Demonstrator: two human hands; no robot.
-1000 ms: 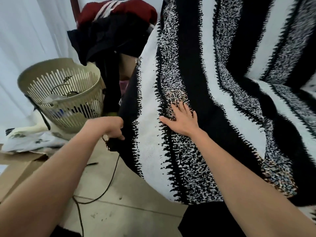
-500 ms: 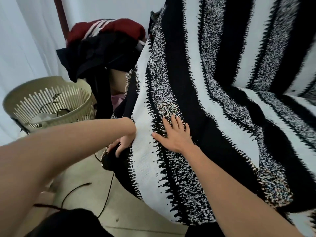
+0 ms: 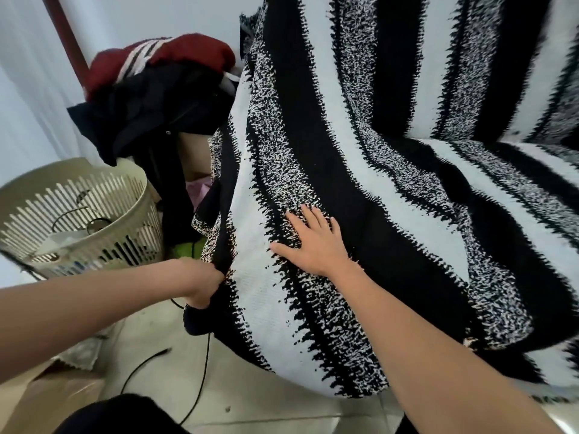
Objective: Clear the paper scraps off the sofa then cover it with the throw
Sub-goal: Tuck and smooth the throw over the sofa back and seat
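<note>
Throw (image 3: 360,170) black-white striped, speckled bands; basket (image 3: 103,195) beige; clothes (image 3: 163,54) maroon.

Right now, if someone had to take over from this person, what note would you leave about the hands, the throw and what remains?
Hands: left hand grips the throw at its bunched side edge, low at the sofa's end, fingers buried in the fold. The right hand lies flat on the throw beside it, fingers spread.
Things: the throw is draped over back and seat, and the sofa is hidden beneath.
Done: no paper scraps in sight; the throw is on.
Left: probably straighten the bunched edge and smooth the seat creases.
Nearby: slatted basket, cable on the floor.
</note>
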